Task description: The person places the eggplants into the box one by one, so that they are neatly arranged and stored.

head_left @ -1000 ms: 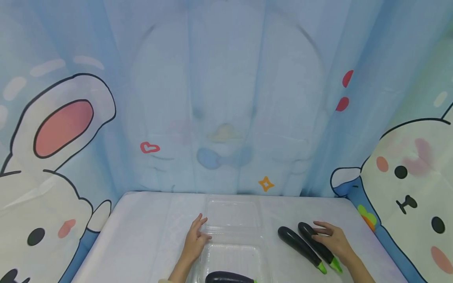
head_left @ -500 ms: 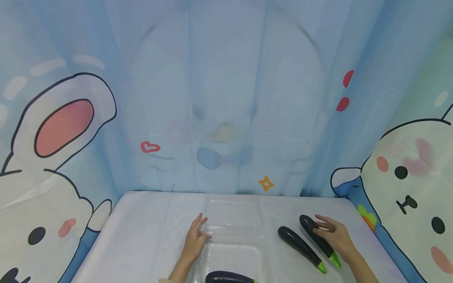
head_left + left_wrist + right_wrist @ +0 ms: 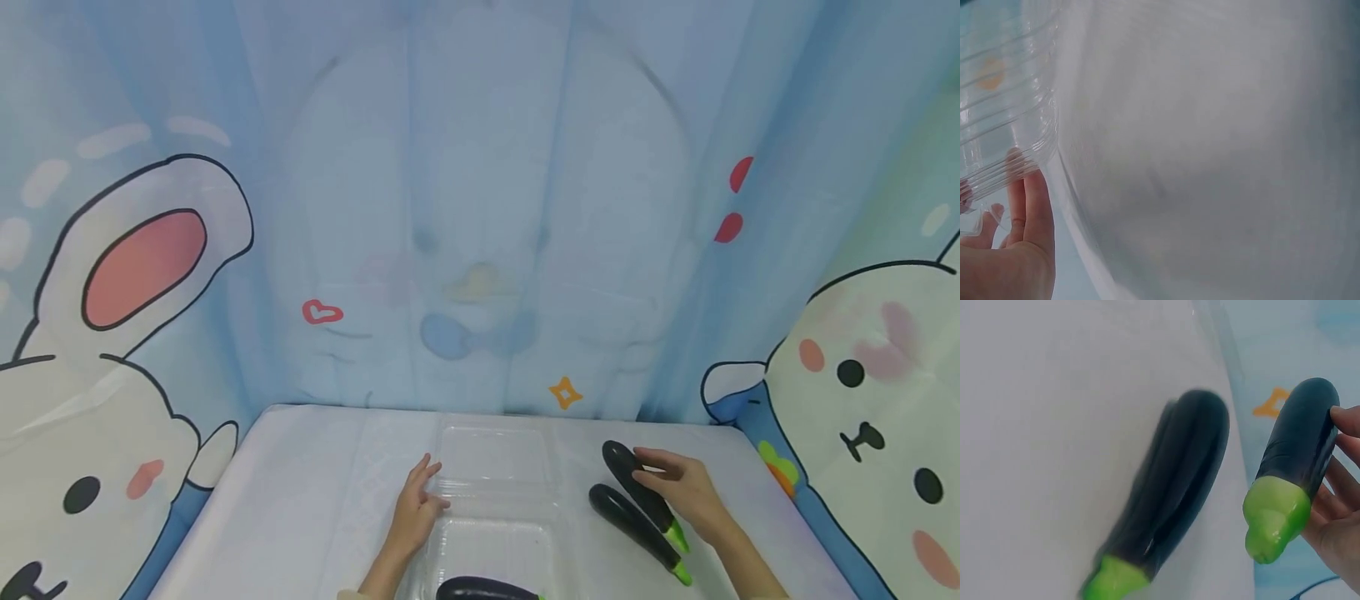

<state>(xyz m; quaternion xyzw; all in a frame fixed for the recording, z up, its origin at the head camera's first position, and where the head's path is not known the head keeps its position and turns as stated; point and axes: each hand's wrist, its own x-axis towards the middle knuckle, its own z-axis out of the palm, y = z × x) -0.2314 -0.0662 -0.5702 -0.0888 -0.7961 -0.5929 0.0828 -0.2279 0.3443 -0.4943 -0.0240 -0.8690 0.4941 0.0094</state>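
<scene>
Compared with half a second ago, the right hand (image 3: 686,492) has carried its eggplant (image 3: 639,492) leftward, closer to the second eggplant (image 3: 633,529). Its thumb and fingers (image 3: 1349,420) pinch the dark body from the side. From the head camera the two eggplants look side by side and almost in contact; the right wrist camera reveals a clear gap, with the held one against the blue curtain (image 3: 480,208) and its bulbous green stem end (image 3: 1275,515) fully visible. Below it, the second lies slanted on the white-covered table (image 3: 322,508).

At the left edge of a clear plastic container (image 3: 492,533), the left hand (image 3: 415,512) has its fingers extended. Close up, the left wrist camera shows two long straight fingers (image 3: 1038,209) reaching up to the ribbed wall, with part of the hand seen through the plastic; whether the thumb presses the rim, I cannot tell. A blurred orange patch (image 3: 990,73) shows through too.

Only the head camera takes in the third eggplant (image 3: 487,588), lying crosswise in the container's nearer half and cut by the frame, and the lid (image 3: 491,454) laid open behind.
</scene>
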